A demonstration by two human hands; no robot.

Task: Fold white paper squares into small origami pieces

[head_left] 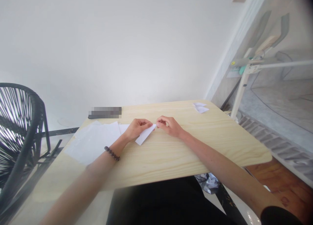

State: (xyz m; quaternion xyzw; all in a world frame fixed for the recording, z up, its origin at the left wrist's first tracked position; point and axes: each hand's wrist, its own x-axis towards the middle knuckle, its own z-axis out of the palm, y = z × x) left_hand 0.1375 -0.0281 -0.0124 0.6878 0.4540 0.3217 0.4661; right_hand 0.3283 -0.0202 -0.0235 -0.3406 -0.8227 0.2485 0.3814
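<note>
A folded piece of white paper (pixel 144 135) is pinched near its narrow upper end between the thumb and fingers of my left hand (pixel 137 128). Its wider end slants down toward the table's near side. At the pointed tip, the closed thumb and fingers of my right hand (pixel 170 126) meet the paper; the exact contact is too small to see clearly. Beside and partly behind my left wrist lie loose white sheets (pixel 91 142), spread over the table's left part. A dark bead bracelet (pixel 112 154) circles the left wrist.
The light wooden table (pixel 195 146) stands against a white wall. On its far right lies a folded white paper piece (pixel 201 107), and at the far left a dark, pixelated object (pixel 105 113). A black woven chair (pixel 22 137) stands left; a white metal frame (pixel 244 78) stands right.
</note>
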